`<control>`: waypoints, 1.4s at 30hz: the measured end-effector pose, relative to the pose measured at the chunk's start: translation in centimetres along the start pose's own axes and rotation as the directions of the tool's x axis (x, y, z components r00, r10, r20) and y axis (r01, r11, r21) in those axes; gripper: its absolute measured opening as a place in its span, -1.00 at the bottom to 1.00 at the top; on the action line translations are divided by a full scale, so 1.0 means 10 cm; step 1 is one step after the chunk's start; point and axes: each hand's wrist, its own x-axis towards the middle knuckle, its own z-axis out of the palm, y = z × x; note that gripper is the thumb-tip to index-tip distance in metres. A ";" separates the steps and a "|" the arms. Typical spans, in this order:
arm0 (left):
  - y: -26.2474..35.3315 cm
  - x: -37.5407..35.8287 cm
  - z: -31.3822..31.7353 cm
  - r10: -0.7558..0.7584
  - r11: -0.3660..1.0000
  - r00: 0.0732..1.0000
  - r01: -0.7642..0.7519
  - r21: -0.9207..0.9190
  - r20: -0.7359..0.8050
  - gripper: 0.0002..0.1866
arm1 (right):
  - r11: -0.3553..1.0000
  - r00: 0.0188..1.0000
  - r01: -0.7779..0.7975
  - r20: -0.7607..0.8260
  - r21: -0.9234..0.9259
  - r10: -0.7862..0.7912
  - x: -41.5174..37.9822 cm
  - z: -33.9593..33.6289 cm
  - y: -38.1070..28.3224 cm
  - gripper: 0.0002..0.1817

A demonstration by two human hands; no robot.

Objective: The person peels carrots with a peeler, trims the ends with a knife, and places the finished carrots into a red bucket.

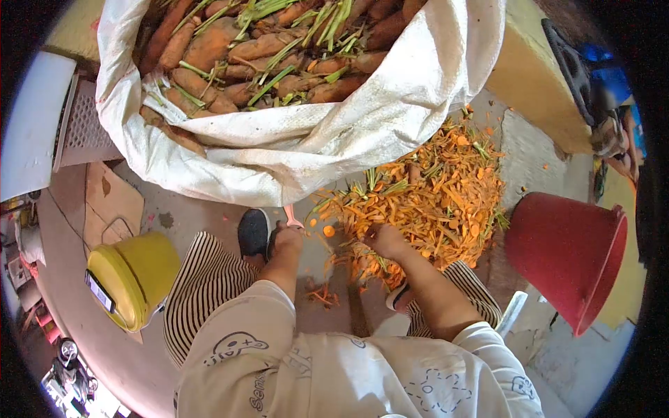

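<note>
My left hand (286, 238) is closed around a small pink tool (292, 218) that looks like a peeler; part of it is hidden by the fingers. My right hand (385, 241) hangs with curled fingers over the near-left side of a heap of orange carrot peelings and slices (446, 202). Whatever it may hold is hidden. Ahead of both hands stands a big white woven sack (390, 118), its rim rolled down, full of unpeeled carrots (261, 52) with cut green stems among them.
A yellow lidded bucket (150, 268) with a phone (100, 291) on it stands to the left. A red bucket (557, 254) lies tipped at the right. A perforated crate (87, 125) is beside the sack. Loose peelings (322, 296) lie between my feet.
</note>
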 end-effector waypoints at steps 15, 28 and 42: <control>1.07 -2.14 -1.50 0.594 0.775 0.804 -0.582 0.244 0.029 -0.69 | 0.852 0.983 -0.021 -0.144 0.522 0.113 -0.17 -0.20 -0.18 -0.48; 0.89 -3.57 -1.85 0.533 0.164 0.843 -0.024 -0.986 0.069 -0.64 | -0.028 0.935 0.314 -0.304 0.949 0.183 -1.50 -0.84 -0.43 -0.66; 0.88 -3.43 -1.74 0.779 -0.118 0.622 0.269 -0.956 0.079 -0.72 | -0.049 0.774 0.548 -0.528 0.835 -0.350 -2.43 -0.73 -0.79 -0.62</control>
